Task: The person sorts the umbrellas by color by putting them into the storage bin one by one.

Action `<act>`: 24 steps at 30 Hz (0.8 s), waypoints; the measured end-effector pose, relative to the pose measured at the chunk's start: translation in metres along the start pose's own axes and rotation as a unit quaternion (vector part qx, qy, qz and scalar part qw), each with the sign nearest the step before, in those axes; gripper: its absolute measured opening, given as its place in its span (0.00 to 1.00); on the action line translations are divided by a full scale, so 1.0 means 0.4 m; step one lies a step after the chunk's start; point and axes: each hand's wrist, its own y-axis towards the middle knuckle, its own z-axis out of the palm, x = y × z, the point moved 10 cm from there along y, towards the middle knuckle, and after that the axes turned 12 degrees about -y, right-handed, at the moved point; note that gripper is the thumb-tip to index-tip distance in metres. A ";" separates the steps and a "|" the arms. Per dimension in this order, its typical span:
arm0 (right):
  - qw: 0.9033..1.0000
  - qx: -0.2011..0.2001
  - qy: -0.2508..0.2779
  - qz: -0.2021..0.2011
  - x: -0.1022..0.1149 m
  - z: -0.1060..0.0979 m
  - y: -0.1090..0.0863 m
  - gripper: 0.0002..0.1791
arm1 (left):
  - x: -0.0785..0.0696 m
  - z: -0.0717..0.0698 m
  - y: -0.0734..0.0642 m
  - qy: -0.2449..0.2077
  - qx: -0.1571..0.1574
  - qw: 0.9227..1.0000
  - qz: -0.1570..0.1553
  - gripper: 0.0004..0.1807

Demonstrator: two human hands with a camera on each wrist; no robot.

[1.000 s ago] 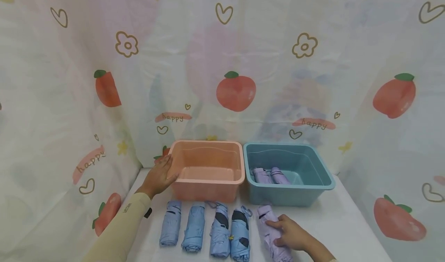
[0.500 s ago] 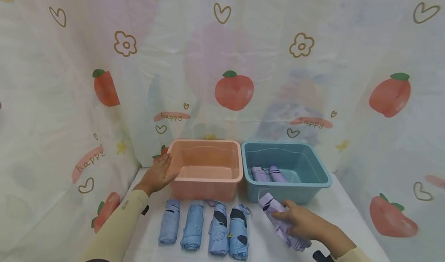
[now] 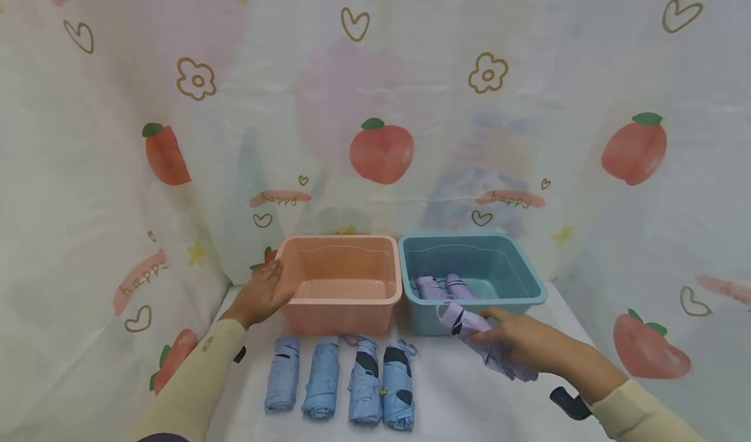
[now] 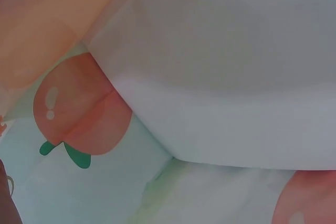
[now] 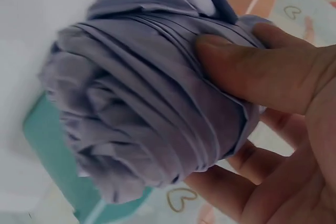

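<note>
My right hand (image 3: 522, 339) grips a folded lilac umbrella (image 3: 469, 324) in front of the teal bin (image 3: 469, 318), its top end overlapping the bin's front wall in the head view. From the right wrist view, thumb and fingers wrap the bundled cloth of the umbrella (image 5: 142, 103). With fingers extended, my left hand (image 3: 258, 295) rests against the left side of the peach bin (image 3: 340, 318). Two more lilac umbrellas (image 3: 431, 288) lie inside the teal bin. The left wrist view shows mostly the white table (image 4: 236, 119) and curtain.
Several folded blue umbrellas (image 3: 319, 378) lie in a row on the white table (image 3: 469, 396) before the peach bin. Both bins stand side by side at the back, against a patterned curtain (image 3: 375, 90) that surrounds the table.
My right hand has lifted the lilac umbrella from the right end of the row and carried it up and right, toward the teal bin. My left hand keeps its place on the peach bin.
</note>
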 end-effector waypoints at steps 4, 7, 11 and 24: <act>0.998 -0.036 -0.056 -0.022 -0.005 -0.048 0.004 0.34 | 0.000 -0.005 -0.003 0.000 -0.008 1.000 0.004 0.44; 0.996 -0.046 -0.070 -0.022 -0.020 -0.071 0.008 0.36 | -0.002 -0.006 -0.005 -0.001 -0.011 1.000 0.007 0.44; 0.998 -0.037 -0.060 -0.001 -0.055 -0.090 0.022 0.35 | 0.001 0.000 -0.007 0.002 -0.008 1.000 0.004 0.44; 0.997 0.014 0.000 0.074 -0.229 -0.092 0.096 0.34 | 0.010 0.000 -0.006 0.001 -0.016 1.000 -0.007 0.44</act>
